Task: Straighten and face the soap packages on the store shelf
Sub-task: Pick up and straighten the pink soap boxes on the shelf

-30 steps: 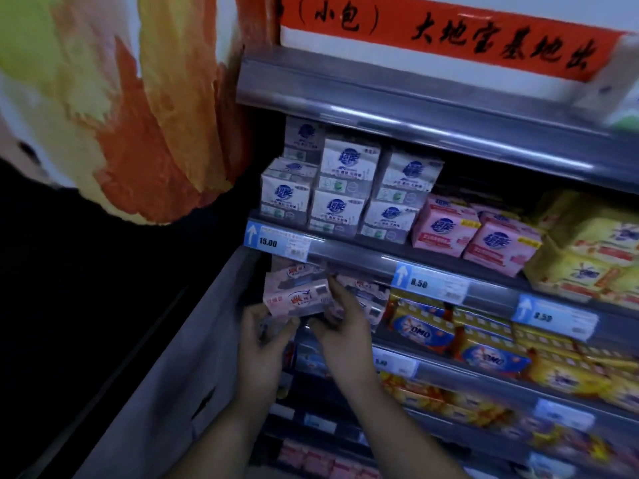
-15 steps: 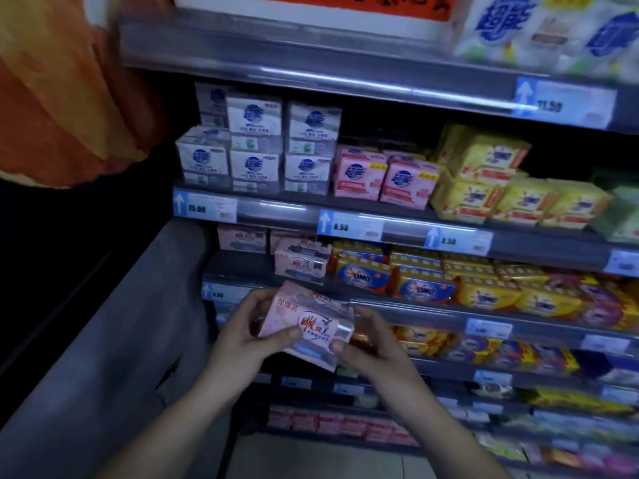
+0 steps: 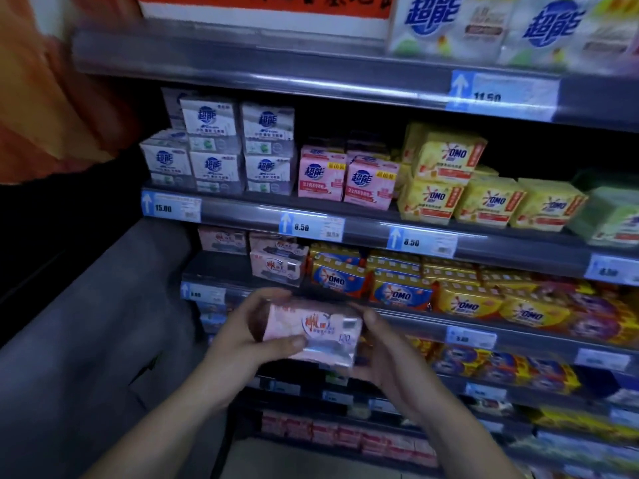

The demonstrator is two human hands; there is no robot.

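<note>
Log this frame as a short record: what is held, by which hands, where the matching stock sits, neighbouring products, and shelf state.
held item: pink soap package, off the shelf, printed face toward the camera
left hand: grips the package's left end, thumb across the front
right hand: supports the right end from the side and beneath
matching stock: same pink packs at the left end of the shelf just above the hands
gap: bare shelf left of those packs
neighbours: blue OMO packs to the right
shelf above: white boxes, pink boxes, yellow OMO packs
</note>
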